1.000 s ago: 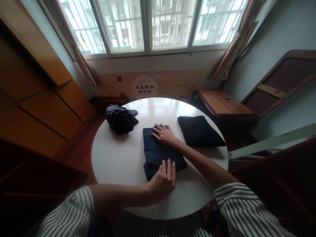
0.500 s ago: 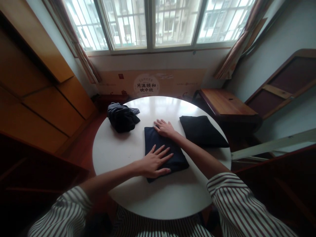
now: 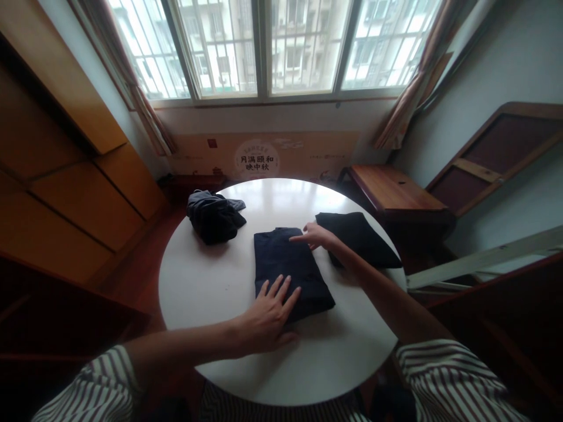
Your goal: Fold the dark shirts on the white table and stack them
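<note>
A barred window (image 3: 263, 53) spans the far wall, and below it we see a round white table (image 3: 197, 281), the work surface. Near its middle, towards our side, lies the navy folded cloth (image 3: 281, 255), flat, with a small step of fabric showing at its far edge. To its right, partly behind our right forearm, is a black folded cloth (image 3: 369, 237); to the far left sits a dark crumpled bundle (image 3: 217, 217), well apart from the navy one. Our left hand (image 3: 269, 313) is palm down over the near part of the navy cloth, fingers spread, grasping nothing. Our right hand (image 3: 319, 236) is at the far right corner, index finger (image 3: 297, 238) extended over the cloth and the others partly curled; whether they pinch any fabric we cannot tell. We judge this to be a smoothing and squaring of the fold: it is best done with the left palm as a light, broad anchor, while the right fingers align the layers from the corner without dragging the upper ones.
</note>
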Demonstrator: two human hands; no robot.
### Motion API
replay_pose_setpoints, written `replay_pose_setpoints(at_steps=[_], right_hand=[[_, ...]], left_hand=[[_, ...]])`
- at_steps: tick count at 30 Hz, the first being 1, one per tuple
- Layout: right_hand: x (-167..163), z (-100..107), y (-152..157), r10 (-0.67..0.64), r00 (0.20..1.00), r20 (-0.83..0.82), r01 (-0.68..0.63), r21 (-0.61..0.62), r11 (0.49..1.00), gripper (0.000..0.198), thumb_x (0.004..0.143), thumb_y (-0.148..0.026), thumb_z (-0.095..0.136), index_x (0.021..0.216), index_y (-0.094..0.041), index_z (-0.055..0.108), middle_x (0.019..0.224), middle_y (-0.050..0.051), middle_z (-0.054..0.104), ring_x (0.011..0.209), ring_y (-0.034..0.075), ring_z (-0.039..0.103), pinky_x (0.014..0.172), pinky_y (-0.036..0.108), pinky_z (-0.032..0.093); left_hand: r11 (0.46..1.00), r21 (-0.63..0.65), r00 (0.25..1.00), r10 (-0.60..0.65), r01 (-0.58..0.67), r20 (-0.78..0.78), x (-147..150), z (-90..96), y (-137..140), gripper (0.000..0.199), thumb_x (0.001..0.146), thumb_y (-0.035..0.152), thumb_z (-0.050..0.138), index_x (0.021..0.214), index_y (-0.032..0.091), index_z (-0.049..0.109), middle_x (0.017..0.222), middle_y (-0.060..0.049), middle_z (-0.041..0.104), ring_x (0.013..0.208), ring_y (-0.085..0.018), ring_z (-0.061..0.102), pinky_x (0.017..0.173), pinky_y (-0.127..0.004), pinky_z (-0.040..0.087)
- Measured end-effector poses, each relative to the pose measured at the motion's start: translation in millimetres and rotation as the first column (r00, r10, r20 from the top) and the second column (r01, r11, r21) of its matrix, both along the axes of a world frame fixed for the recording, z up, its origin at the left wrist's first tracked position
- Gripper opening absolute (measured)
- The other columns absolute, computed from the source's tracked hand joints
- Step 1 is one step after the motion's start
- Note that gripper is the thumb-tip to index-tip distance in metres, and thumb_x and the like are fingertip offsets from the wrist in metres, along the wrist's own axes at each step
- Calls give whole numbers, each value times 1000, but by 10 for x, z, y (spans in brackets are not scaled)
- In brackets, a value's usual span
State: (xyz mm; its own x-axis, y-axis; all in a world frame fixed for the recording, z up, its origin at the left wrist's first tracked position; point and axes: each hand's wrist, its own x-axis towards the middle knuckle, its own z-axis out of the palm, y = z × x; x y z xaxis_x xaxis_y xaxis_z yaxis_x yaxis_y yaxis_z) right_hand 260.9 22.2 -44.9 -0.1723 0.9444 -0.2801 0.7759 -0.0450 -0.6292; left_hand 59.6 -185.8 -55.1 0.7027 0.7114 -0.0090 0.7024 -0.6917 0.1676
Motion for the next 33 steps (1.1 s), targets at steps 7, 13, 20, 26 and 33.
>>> replay_pose_setpoints(at_steps=[7, 13, 20, 26, 33], right_hand=[[32, -54, 45, 2, 995, 100, -35, 326, 945, 59, 85, -25, 64, 139, -13, 42, 106, 14, 69, 98, 27, 66, 89, 37, 51], [-168, -206, -83, 58, 933, 354, -241, 496, 834, 55, 99, -38, 41, 148, -13, 41, 151, 21, 42, 137, 35, 39, 112, 49, 32], [-434, -423, 12, 156, 894, 419, -316, 347, 883, 61, 100, -59, 29, 155, -34, 29, 165, 3, 15, 151, 34, 7, 112, 71, 6], [-379, -298, 276, -137, 971, 194, 51, 392, 919, 78, 93, -51, 53, 155, -12, 26, 160, 23, 20, 146, 43, 18, 113, 58, 24], [-5, -142, 209, -258, 888, -380, 281, 4, 960, 53, 66, -32, 83, 108, -6, 63, 98, 18, 69, 103, 37, 64, 87, 43, 54]], left_hand=[[983, 185, 985, 16, 16, -173, 2, -179, 510, 63, 94, 7, 32, 155, 17, 26, 154, -19, 37, 140, -34, 40, 107, -54, 38], [974, 215, 994, 85, -70, -62, -20, -217, 712, 67, 101, 48, 34, 153, 8, 30, 156, -24, 32, 144, -38, 30, 113, -53, 30], [972, 216, 995, 95, -90, -13, 40, -337, 432, 65, 101, 46, 33, 150, 3, 36, 154, -25, 35, 144, -39, 30, 115, -50, 29], [982, 141, 968, 88, -124, 235, -105, -61, 634, 40, 103, 29, 33, 116, 11, 66, 122, -16, 67, 119, -27, 60, 106, -44, 42], [670, -563, 406, 742, -484, 534, -366, 64, 1629, 52, 85, 34, 71, 130, 12, 54, 125, -20, 61, 104, -28, 66, 86, -37, 54]])
